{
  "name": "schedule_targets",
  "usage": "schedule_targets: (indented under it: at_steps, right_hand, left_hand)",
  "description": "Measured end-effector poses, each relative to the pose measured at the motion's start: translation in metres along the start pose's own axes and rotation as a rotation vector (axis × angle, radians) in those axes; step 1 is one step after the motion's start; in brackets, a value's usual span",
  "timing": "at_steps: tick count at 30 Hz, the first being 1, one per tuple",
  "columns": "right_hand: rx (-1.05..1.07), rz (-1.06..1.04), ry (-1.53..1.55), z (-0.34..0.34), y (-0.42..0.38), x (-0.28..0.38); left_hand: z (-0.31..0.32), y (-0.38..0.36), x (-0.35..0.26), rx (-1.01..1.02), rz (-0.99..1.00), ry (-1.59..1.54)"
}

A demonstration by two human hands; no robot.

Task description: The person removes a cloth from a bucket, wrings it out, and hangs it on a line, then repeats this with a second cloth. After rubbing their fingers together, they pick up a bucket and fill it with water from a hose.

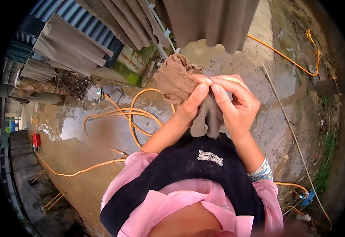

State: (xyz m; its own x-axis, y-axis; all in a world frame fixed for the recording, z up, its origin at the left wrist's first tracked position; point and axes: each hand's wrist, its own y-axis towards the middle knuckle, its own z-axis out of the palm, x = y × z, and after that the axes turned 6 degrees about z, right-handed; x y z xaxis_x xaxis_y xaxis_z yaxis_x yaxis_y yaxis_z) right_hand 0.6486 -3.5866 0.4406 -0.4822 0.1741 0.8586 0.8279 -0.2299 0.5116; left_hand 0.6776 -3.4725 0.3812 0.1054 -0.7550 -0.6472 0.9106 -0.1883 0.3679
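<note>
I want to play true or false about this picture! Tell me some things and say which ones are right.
1. Both hands, left hand and right hand, hold a brown cloth. True.
2. The hose on the ground is blue. False: it is orange.
3. The concrete ground looks wet. True.
4. The cloth lies flat on the ground. False: it is bunched up in the hands.
5. More brown cloths hang above. True.

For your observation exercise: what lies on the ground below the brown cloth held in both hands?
Below the brown cloth, held by the left hand and right hand, lie wet concrete ground and looping orange hose. The cloth and hands cover whatever lies directly beneath them.
</note>
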Motion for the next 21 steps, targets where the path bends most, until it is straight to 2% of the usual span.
schedule_targets:
  at_steps: [5,11,17,20,21]
  right_hand:
    - [-0.029,-0.027,0.028,-0.002,-0.001,-0.002]
    - [-0.037,-0.042,0.001,-0.003,0.002,0.0]
    - [-0.051,-0.047,0.011,-0.001,0.001,-0.004]
    - [-0.05,-0.055,-0.007,-0.001,0.001,-0.002]
    - [-0.046,-0.06,-0.019,-0.001,0.001,-0.001]
  left_hand:
    - [0.006,0.0,0.002,0.041,0.043,-0.017]
    - [0.011,0.001,0.004,0.025,0.001,-0.112]
    - [0.013,0.0,0.005,-0.032,-0.034,0.001]
    - [0.016,-0.001,0.005,-0.001,-0.005,-0.181]
    - [0.015,-0.001,0.005,0.006,0.004,-0.153]
